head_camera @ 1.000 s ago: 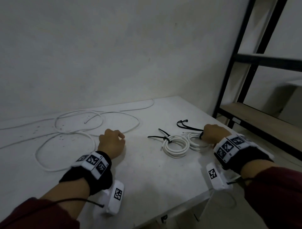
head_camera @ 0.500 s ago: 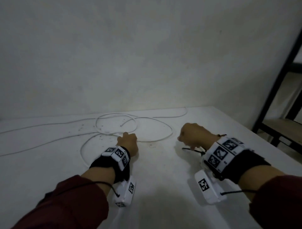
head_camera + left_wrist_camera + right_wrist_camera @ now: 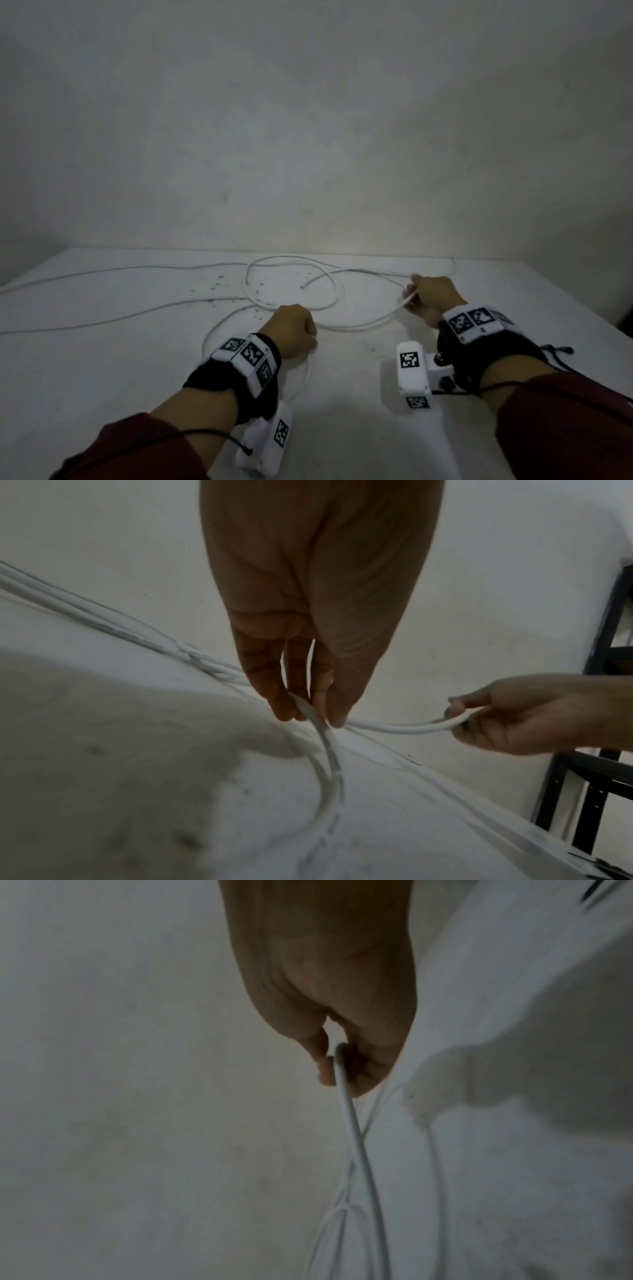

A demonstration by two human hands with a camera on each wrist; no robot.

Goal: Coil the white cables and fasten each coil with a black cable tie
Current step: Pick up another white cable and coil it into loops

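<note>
A long white cable [image 3: 291, 263] lies in loose loops on the white table [image 3: 102, 359]. My left hand [image 3: 293, 329] grips a stretch of the white cable [image 3: 327, 748] between curled fingers and thumb near the table's middle. My right hand [image 3: 428, 296], further right and a little farther back, pinches the same cable [image 3: 346, 1096] and lifts it slightly off the surface. In the left wrist view my left hand [image 3: 308, 710] holds the cable while my right hand [image 3: 507, 718] pulls a span toward the right. No black cable tie is held.
Two cable runs [image 3: 102, 274] trail off to the left across the table. Dark specks [image 3: 219, 284] dot the surface near the loops. A plain wall [image 3: 308, 120] stands behind. A black shelf frame [image 3: 603, 669] stands to the right of the table.
The view has swung left, away from the tied coils and the shelf. My right hand left the coils and took hold of the loose cable; my left hand closed on it too.
</note>
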